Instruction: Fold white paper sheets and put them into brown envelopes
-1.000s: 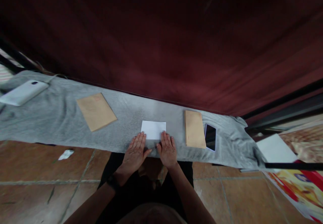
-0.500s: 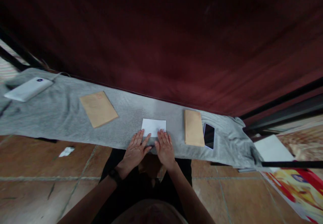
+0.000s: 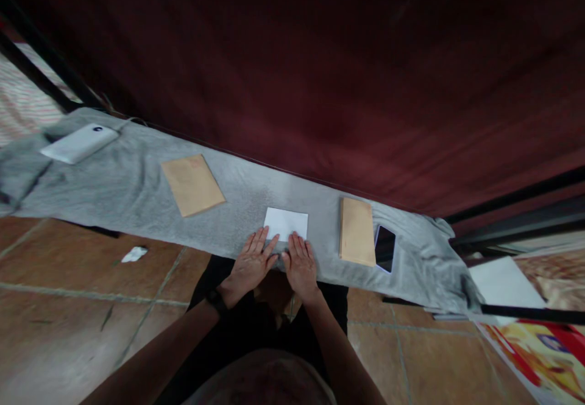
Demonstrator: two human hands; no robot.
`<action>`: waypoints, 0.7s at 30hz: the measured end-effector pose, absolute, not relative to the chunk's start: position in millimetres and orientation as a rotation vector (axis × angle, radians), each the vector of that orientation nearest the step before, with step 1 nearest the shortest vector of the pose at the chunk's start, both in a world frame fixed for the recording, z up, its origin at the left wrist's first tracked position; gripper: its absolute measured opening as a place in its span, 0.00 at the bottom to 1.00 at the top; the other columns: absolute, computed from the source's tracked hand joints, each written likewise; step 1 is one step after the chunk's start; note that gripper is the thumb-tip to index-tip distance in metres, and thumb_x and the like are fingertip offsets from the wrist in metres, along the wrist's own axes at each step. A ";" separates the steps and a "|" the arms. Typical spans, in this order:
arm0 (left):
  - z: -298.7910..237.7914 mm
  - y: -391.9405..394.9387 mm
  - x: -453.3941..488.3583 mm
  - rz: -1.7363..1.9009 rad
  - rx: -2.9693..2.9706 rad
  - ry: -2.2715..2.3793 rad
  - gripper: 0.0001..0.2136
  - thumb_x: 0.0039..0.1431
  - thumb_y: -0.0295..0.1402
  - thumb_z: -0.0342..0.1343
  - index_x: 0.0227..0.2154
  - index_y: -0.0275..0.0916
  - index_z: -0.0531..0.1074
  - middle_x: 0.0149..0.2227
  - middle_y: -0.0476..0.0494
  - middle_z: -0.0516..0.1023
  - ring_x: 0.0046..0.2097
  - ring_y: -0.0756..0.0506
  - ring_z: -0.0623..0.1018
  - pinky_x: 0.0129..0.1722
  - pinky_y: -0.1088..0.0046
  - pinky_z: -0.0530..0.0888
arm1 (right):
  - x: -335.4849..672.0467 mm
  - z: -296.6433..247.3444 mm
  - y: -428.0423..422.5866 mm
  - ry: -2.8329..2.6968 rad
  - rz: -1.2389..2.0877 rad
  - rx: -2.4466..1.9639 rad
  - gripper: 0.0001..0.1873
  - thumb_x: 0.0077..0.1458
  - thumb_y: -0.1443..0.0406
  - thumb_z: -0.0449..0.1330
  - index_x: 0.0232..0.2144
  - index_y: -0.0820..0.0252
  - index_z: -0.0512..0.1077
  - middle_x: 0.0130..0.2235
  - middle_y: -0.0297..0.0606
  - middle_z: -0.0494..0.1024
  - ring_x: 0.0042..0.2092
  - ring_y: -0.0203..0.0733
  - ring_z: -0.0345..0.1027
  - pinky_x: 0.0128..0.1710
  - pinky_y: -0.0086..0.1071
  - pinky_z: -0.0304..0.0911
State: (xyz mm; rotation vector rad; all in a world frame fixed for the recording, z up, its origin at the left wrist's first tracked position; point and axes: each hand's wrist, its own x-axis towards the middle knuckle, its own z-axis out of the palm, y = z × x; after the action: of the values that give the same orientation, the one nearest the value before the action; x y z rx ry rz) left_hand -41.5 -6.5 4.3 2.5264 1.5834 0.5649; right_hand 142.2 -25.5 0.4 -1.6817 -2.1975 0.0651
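Note:
A small white sheet of paper (image 3: 286, 221) lies flat on the grey cloth (image 3: 247, 179) in front of me. My left hand (image 3: 254, 262) rests palm down with its fingers spread, the fingertips at the paper's near left edge. On the near right edge lie the fingertips of my right hand (image 3: 300, 265), which is also flat and open. A single brown envelope (image 3: 194, 184) sits at an angle to the left. To the right is what looks like a stack of brown envelopes (image 3: 357, 232), beside a phone (image 3: 385, 248) with a dark screen.
A white device (image 3: 81, 143) with a cord stands on the cloth at far left. A dark red panel (image 3: 292, 88) rises behind the cloth. Crumpled white paper (image 3: 134, 254) lies on the tiled floor (image 3: 59, 332). A colourful box (image 3: 543, 356) is at lower right.
The view has shifted and tilted slightly, so things on the left appear higher and further right. Both hands stay flat at the paper's near edge; nothing is visibly taken or let go.

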 end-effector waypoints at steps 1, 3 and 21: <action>4.4 -6.7 -41.5 0.561 2.525 1.584 0.25 0.68 0.39 0.49 0.67 0.41 0.60 0.71 0.33 0.52 0.71 0.35 0.54 0.68 0.50 0.56 | 144.1 0.3 -25.9 -2.193 0.060 -1.687 0.28 0.72 0.59 0.46 0.69 0.63 0.54 0.69 0.47 0.59 0.70 0.47 0.52 0.69 0.48 0.48; 4.9 -7.0 -41.4 0.545 2.524 1.586 0.25 0.68 0.38 0.48 0.66 0.40 0.61 0.71 0.32 0.52 0.71 0.35 0.53 0.68 0.50 0.56 | 146.9 0.0 -26.4 -2.189 0.056 -1.701 0.28 0.72 0.59 0.46 0.69 0.63 0.53 0.69 0.47 0.59 0.69 0.47 0.52 0.68 0.48 0.48; 2.8 16.9 -9.7 0.522 2.520 1.587 0.28 0.68 0.36 0.43 0.67 0.25 0.56 0.70 0.27 0.55 0.72 0.37 0.53 0.70 0.54 0.53 | 147.5 -3.5 -26.2 -2.185 0.071 -1.742 0.28 0.71 0.60 0.46 0.69 0.65 0.55 0.70 0.46 0.56 0.70 0.47 0.51 0.69 0.48 0.46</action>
State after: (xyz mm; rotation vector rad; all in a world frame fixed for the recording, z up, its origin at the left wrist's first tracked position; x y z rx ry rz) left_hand -9.7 16.9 2.8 2.5197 1.5867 0.5220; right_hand 147.5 -26.2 -3.5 -1.7416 -2.1849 0.0706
